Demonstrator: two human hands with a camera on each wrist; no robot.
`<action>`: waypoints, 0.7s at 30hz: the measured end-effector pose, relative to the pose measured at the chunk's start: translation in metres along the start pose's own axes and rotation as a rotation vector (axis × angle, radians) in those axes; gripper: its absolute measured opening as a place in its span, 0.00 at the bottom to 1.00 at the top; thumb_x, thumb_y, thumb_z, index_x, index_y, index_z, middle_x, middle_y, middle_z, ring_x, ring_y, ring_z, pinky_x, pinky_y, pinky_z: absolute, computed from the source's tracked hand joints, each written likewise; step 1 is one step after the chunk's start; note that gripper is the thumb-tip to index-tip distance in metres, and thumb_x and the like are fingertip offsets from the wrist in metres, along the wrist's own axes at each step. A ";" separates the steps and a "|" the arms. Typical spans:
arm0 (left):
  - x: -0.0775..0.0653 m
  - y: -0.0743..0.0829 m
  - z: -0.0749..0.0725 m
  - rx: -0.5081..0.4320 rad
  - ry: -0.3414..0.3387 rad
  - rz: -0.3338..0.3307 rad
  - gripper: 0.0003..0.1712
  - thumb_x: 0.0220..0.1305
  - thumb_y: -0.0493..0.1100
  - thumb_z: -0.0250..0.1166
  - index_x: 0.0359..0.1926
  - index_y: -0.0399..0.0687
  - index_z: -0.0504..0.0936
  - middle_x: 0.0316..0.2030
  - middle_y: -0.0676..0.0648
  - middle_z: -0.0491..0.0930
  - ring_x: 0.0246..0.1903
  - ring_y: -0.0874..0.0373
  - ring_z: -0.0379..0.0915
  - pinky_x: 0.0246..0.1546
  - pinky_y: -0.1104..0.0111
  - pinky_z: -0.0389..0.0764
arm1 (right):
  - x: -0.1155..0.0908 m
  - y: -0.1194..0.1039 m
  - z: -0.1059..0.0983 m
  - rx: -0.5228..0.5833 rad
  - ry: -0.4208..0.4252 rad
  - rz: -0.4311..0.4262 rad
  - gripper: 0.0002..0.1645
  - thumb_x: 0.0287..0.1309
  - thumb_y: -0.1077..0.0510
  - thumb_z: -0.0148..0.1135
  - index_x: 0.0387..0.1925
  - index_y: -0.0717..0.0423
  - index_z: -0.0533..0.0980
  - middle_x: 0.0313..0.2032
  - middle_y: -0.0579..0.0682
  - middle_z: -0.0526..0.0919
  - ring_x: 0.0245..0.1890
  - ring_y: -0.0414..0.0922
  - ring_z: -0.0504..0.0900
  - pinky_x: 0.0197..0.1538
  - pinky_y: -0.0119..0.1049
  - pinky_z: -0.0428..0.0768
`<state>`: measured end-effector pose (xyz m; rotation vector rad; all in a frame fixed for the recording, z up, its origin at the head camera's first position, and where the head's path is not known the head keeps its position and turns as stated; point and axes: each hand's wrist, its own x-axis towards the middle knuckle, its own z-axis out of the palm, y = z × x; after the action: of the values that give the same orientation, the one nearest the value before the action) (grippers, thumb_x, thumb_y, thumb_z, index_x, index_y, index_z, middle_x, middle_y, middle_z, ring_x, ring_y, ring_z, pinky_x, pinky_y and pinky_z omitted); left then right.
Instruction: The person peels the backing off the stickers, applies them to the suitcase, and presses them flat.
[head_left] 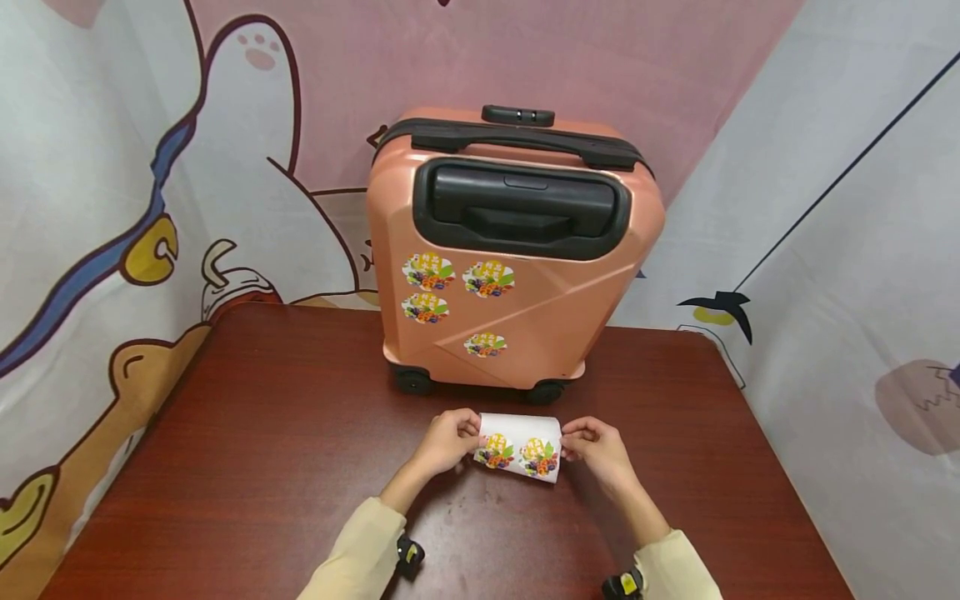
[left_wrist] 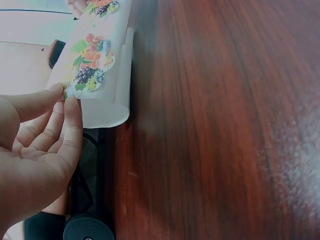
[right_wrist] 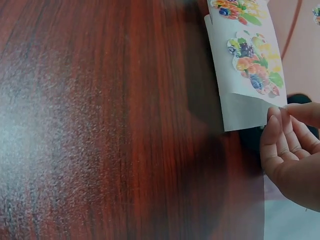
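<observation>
A white sticker sheet point(head_left: 517, 425), bent over into a curve, is held between both hands just in front of the suitcase. Two printed fruit stickers show on its front: the left sticker point(head_left: 496, 451) and the right sticker point(head_left: 538, 457). My left hand point(head_left: 447, 442) pinches the sheet's left edge between thumb and fingertips, right beside the left sticker; a bit of green print shows at those fingertips point(left_wrist: 73, 107). At the opposite edge, the thumb and fingers of my right hand point(head_left: 596, 450) pinch the sheet's corner. The sheet's lower end curls underneath point(right_wrist: 245, 117).
An orange suitcase point(head_left: 540, 308) stands upright at the back of the brown table point(head_left: 300, 467), with several fruit stickers point(head_left: 488, 278) on its front. Its black handle point(head_left: 522, 196) is recessed near the top. Behind hangs a cartoon-printed cloth point(head_left: 322, 75).
</observation>
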<state>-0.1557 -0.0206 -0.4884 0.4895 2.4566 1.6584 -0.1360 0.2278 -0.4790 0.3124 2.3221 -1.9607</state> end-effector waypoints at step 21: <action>0.002 0.002 0.002 0.012 0.014 0.036 0.06 0.53 0.32 0.67 0.27 0.38 0.76 0.25 0.47 0.79 0.23 0.62 0.75 0.24 0.73 0.75 | -0.011 -0.012 0.026 -0.049 -0.126 -0.167 0.12 0.49 0.73 0.63 0.37 0.76 0.74 0.29 0.60 0.80 0.25 0.43 0.80 0.31 0.34 0.79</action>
<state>-0.1568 -0.0173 -0.4874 0.5285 2.4835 1.6671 -0.1292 0.1996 -0.4697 -0.0102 2.3792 -1.9278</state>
